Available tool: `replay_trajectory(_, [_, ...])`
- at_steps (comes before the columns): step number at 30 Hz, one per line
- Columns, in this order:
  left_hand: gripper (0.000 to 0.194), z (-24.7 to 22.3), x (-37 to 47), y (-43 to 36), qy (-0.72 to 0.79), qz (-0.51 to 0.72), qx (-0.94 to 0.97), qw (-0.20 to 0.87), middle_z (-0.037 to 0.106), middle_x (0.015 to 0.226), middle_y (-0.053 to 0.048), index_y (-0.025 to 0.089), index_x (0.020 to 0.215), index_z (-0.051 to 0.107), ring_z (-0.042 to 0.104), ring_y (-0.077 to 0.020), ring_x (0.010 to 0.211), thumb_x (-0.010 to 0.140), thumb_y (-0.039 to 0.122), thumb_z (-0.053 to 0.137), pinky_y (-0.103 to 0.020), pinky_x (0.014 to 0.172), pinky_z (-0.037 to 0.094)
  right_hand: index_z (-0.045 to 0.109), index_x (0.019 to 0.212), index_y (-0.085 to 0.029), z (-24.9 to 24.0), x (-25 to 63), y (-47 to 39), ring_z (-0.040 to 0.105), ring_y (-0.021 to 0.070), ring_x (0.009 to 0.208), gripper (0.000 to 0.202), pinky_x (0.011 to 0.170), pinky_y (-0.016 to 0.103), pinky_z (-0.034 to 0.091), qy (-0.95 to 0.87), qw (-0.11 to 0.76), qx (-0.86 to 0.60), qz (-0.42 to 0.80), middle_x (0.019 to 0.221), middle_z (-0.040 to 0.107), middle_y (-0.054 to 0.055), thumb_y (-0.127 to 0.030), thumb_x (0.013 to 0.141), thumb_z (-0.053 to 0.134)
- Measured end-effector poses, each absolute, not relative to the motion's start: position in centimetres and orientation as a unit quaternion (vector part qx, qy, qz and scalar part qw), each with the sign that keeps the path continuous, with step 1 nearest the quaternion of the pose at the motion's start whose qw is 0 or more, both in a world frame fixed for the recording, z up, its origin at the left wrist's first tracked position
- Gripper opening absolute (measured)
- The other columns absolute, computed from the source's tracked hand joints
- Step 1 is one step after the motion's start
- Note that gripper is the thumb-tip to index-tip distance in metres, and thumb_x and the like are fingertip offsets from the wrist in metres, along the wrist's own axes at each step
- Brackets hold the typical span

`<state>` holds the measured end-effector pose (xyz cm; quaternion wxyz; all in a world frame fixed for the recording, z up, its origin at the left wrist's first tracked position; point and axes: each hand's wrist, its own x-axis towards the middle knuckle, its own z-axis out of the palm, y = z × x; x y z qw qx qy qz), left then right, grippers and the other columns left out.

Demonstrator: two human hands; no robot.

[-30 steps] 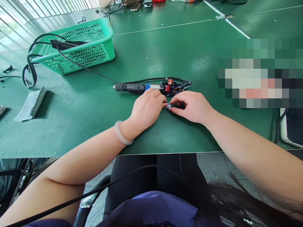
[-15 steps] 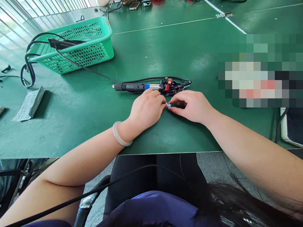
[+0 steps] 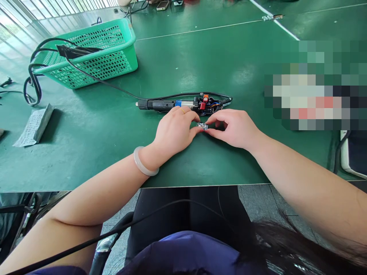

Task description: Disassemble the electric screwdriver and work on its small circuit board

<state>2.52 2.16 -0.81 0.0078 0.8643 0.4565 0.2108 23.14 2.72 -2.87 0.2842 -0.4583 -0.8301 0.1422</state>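
A small black-and-white part [image 3: 202,125], too small to identify, is between the fingertips of both hands. My left hand [image 3: 176,130], with a ring and a pale bangle, has thumb and forefinger at its left end. My right hand [image 3: 236,128] pinches its right end between thumb and fingers. Just beyond the hands lies an opened black handheld tool [image 3: 163,105], its handle pointing left. A blue band, a metal barrel, a red piece and thin wires show on it. My left fingers partly cover its near edge.
A green perforated basket [image 3: 94,63] holding black cable stands at the back left; one cable runs to the tool. A wrapped packet [image 3: 34,126] lies at the left. A phone [image 3: 163,5] is at the far edge. The right side has a pixelated area and a white-edged dark object [image 3: 354,152].
My left hand has shifted slightly left and its thumb and forefinger have spread, so more of the small part shows. My right hand has barely moved.
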Motion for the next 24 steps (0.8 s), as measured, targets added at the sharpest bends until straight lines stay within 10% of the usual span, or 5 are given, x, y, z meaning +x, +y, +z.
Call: replay_trajectory(24, [0.022,-1.5,2.4,3.2,0.466,0.229,0.855,0.016,0.074,0.092,-0.007,0.017,0.095,0.075,0.063,-0.0232,0.091,0.082,0.035,0.071,-0.037,0.09,0.046,0.075,0.094,-0.024,-3.2,23.0,2.9,0.056,0.0144,0.061,0.019,0.059,0.03,0.042,-0.795,0.332,-0.485,0.15,0.087,0.073,0.002,-0.034,0.079,0.068])
